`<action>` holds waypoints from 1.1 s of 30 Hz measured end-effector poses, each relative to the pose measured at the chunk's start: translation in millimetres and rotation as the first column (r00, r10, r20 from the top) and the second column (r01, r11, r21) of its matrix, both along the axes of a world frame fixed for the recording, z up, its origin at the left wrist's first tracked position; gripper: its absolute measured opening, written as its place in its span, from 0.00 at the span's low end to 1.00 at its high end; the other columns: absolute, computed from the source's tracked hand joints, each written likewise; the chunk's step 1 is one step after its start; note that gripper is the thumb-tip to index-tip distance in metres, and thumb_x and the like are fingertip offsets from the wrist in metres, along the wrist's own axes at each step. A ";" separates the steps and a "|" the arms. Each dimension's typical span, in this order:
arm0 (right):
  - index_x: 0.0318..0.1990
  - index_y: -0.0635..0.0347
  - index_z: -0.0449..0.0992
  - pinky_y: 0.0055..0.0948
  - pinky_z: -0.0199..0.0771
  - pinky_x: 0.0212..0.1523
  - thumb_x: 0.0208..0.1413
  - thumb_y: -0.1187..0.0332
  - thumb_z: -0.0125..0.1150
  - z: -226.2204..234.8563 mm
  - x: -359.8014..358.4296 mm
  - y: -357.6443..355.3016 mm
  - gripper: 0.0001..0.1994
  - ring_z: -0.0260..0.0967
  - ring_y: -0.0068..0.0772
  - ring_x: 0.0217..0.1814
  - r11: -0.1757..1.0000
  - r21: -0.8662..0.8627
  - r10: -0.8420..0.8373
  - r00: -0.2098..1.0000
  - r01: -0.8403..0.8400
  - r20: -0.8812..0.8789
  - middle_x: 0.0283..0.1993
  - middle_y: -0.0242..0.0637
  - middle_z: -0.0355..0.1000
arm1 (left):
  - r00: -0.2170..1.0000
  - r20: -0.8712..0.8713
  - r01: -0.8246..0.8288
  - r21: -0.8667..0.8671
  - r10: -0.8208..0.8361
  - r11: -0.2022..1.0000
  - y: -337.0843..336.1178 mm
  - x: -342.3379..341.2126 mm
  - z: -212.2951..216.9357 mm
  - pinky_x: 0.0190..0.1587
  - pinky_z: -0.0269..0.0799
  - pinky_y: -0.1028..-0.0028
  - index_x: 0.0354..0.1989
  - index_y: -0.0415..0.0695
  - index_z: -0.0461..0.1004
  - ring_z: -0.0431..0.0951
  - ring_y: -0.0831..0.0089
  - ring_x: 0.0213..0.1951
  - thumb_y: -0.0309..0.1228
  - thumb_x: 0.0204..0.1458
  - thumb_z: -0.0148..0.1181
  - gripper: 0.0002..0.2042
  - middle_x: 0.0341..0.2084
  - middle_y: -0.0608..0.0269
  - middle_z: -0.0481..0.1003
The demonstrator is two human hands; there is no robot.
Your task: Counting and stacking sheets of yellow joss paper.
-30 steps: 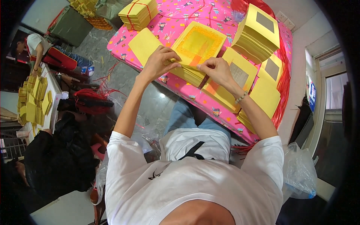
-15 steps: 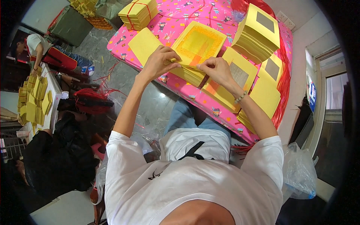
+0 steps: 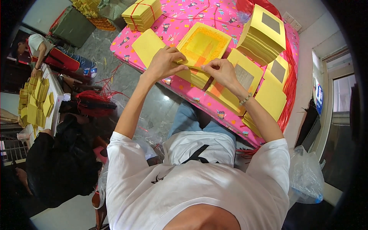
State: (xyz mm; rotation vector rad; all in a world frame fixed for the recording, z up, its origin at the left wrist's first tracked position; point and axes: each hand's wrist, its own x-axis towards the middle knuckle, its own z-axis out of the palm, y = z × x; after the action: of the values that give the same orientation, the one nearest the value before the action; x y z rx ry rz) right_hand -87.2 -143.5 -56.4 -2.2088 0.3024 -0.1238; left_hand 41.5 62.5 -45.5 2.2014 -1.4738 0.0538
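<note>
Both the left hand [image 3: 163, 63] and right hand [image 3: 220, 71] pinched the near edge of the top yellow sheet [image 3: 202, 45] on its stack; thin, light, easily creased.

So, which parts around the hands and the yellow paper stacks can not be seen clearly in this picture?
Head view:
- The edge of the yellow stack under the left hand and right hand: covered by the fingers.
- The bottom of the tall stack: hidden behind nearer sheets.
- The pattern on the pink cloth: too small.

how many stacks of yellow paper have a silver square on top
3. The tall stack stands at the far right of the pink table; a lower one lies just beyond the right hand; a third sits between them, near the table's right edge. Others may be hidden.
</note>
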 end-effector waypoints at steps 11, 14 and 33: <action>0.45 0.65 0.72 0.27 0.67 0.44 0.43 0.51 0.67 13.7 -2.2 -4.9 0.28 0.66 0.31 0.47 0.978 -0.146 -0.077 0.914 0.146 0.398 0.45 0.45 0.67 | 0.975 0.223 0.002 -0.093 0.019 0.996 -18.7 -5.5 2.1 0.42 0.67 0.65 0.40 0.47 0.73 0.71 0.60 0.39 0.23 0.43 0.58 0.13 0.36 0.58 0.70; 0.57 0.69 0.55 0.32 0.62 0.55 0.41 0.52 0.71 26.5 -8.1 -4.1 0.42 0.55 0.39 0.61 0.962 -0.080 -0.211 0.894 0.263 0.396 0.55 0.49 0.55 | 0.980 0.187 -0.015 -0.284 0.070 0.959 -16.6 -3.6 1.5 0.40 0.67 0.64 0.39 0.45 0.74 0.70 0.60 0.37 0.25 0.46 0.57 0.10 0.34 0.61 0.73; 0.53 0.67 0.63 0.30 0.68 0.52 0.44 0.69 0.70 34.9 -16.6 -3.8 0.29 0.67 0.30 0.50 0.779 0.568 0.058 0.933 -0.266 0.356 0.49 0.40 0.69 | 0.961 -0.271 -0.191 -0.514 0.052 0.836 -24.7 -35.2 7.3 0.44 0.66 0.74 0.49 0.39 0.64 0.70 0.76 0.41 0.32 0.54 0.56 0.16 0.40 0.62 0.71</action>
State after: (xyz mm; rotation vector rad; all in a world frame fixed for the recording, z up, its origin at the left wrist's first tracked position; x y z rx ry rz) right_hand -103.7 -147.3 -21.4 -1.5218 -0.0428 -0.2492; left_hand 6.3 37.8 -38.1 1.7599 -1.0192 0.2032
